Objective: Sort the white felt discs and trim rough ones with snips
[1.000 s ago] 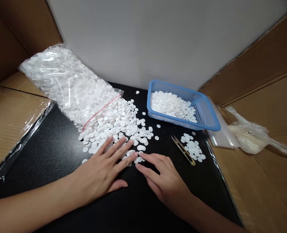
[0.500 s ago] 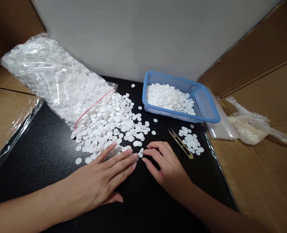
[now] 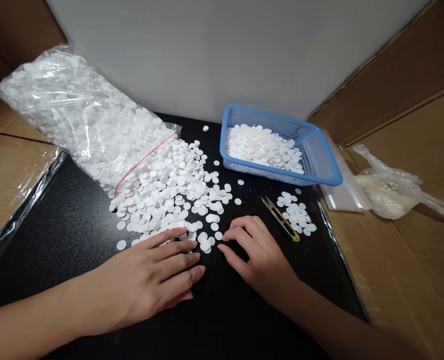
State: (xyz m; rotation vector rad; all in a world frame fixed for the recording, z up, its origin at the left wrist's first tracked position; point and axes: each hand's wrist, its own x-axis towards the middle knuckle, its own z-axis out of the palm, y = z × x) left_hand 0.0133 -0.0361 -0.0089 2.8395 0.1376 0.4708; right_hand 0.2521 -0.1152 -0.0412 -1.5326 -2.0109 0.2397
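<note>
White round discs (image 3: 169,185) spill from a clear zip bag (image 3: 75,115) onto a black tabletop (image 3: 94,220). My left hand (image 3: 157,272) lies open at the near edge of the pile, its fingers spread and touching some discs. Between the two hands sits a small cluster of discs (image 3: 205,242). My right hand (image 3: 259,250) is beside that cluster, fingers curved, with a visible gap between thumb and forefinger and nothing held there. A pair of thread snips (image 3: 281,218) rests to the right of this hand.
A blue basket (image 3: 282,176) partly filled with discs stands at the back right. Below it, a smaller group of discs (image 3: 297,214) lies beyond the snips. A knotted plastic bag (image 3: 389,192) and flat clear bags (image 3: 344,197) lie on cardboard at the right.
My left hand has drawn back slightly left and toward me, uncovering the small disc cluster. My right hand has hardly moved; its thumb and forefinger remain apart.
</note>
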